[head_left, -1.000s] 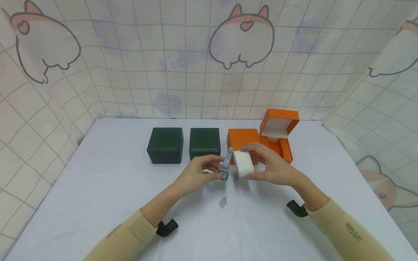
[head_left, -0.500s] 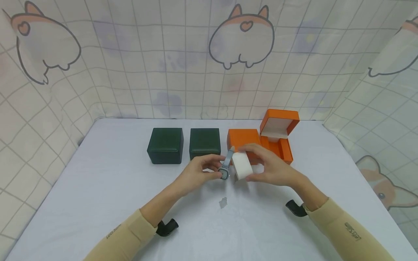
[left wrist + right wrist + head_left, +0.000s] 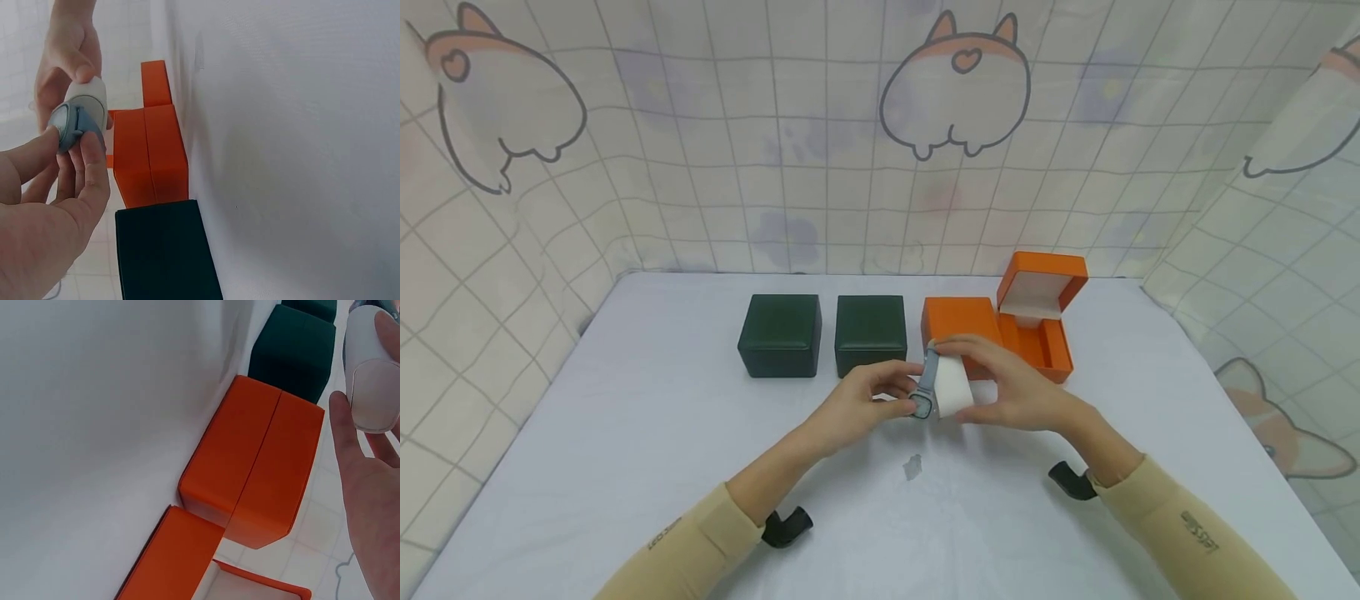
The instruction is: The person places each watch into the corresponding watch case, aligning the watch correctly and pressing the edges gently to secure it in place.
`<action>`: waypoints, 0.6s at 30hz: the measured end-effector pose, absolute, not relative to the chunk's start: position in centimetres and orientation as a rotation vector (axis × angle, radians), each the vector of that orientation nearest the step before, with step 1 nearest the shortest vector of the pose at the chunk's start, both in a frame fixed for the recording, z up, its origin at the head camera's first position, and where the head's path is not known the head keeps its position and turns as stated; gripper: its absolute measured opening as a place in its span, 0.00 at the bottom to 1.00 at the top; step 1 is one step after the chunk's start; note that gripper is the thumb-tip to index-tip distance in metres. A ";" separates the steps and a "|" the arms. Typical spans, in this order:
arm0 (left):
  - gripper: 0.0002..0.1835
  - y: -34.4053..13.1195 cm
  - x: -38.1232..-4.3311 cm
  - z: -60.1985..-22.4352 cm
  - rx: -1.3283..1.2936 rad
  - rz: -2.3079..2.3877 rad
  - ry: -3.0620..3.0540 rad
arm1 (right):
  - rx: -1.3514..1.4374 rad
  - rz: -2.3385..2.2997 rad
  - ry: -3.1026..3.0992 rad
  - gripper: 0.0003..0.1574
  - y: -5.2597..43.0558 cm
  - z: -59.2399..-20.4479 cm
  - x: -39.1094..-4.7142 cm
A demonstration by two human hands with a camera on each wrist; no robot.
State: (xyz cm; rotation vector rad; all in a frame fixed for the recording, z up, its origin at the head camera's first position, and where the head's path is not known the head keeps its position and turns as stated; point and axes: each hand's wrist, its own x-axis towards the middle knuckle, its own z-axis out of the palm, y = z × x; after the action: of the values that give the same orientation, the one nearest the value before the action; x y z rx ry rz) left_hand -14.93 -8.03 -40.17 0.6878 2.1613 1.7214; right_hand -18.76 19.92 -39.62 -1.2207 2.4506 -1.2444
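A light blue wristwatch (image 3: 922,402) is pinched between the thumb and fingers of my left hand (image 3: 863,406), its dial facing up and its strap running away from me. My right hand (image 3: 1018,390) grips a white watch cushion (image 3: 953,387) from its right side. The cushion is tilted and held above the table. In the left wrist view the watch (image 3: 70,127) lies against one end of the cushion (image 3: 94,92), the strap looped around that end. The right wrist view shows the cushion's rounded flat end (image 3: 375,397), with most of the watch hidden behind it.
Behind the hands stand two closed dark green boxes (image 3: 781,333) (image 3: 871,329) and a closed orange box (image 3: 958,321). Beside them an orange box (image 3: 1051,346) has its lid (image 3: 1042,279) raised. A small grey patch (image 3: 912,467) marks the white tablecloth (image 3: 662,400).
My right hand has brought the white cushion leftward and slightly nearer me, up against the watch. My left hand has shifted slightly right, still pinching the watch.
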 end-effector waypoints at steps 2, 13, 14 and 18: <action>0.24 -8.0 -14.9 -40.2 0.680 1.726 2.160 | -1.216 -1.241 2.460 0.51 19.8 -39.7 -18.7; 0.24 -7.9 -15.0 -40.3 0.685 1.736 2.163 | -1.113 -1.278 2.435 0.56 19.4 -40.2 -18.5; 0.23 -7.9 -15.0 -40.3 0.687 1.735 2.165 | -1.108 -1.281 2.430 0.57 19.4 -40.2 -18.5; 0.21 -8.0 -15.1 -40.4 0.709 1.733 2.174 | -1.099 -1.292 2.415 0.57 19.2 -40.2 -18.6</action>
State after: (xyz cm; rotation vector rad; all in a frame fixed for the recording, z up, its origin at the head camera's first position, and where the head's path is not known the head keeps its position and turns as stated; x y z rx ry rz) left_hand -15.11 -8.03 -40.45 0.7089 2.1742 1.7328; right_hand -18.58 19.22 -40.16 -1.0991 2.4154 -1.2919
